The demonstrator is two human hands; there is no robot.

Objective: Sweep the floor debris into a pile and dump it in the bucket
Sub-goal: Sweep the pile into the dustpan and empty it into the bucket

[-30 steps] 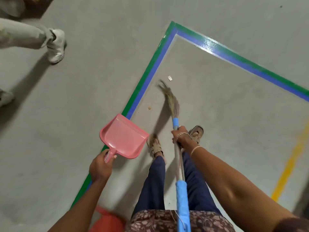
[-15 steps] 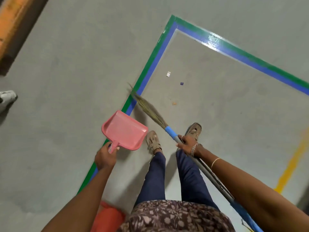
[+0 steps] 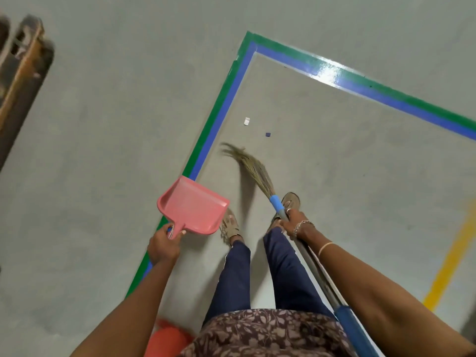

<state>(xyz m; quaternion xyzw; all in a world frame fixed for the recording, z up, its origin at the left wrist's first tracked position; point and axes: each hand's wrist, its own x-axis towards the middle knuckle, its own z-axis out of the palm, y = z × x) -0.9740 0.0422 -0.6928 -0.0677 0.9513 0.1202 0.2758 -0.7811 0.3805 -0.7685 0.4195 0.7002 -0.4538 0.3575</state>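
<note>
My left hand (image 3: 164, 244) grips the handle of a pink dustpan (image 3: 193, 205), held above the floor at the green-and-blue tape line. My right hand (image 3: 295, 224) holds the shaft of a grass broom (image 3: 253, 168) just below its blue collar; the bristles point up-left and touch the floor inside the taped area. A white scrap (image 3: 246, 121) and a small dark-blue scrap (image 3: 268, 134) lie beyond the bristle tips. An orange-red bucket (image 3: 166, 341) shows partly at the bottom edge, behind my left arm.
Green and blue floor tape (image 3: 221, 109) forms a corner ahead. A yellow line (image 3: 449, 264) runs at the right. A dark wooden object (image 3: 23, 70) stands at the upper left. My sandalled feet (image 3: 230, 226) stand between dustpan and broom.
The broom head has swung right, from the tape line to inside the taped area, below the scraps. The small brown scrap is no longer visible. The shoe at the left has left the view.
</note>
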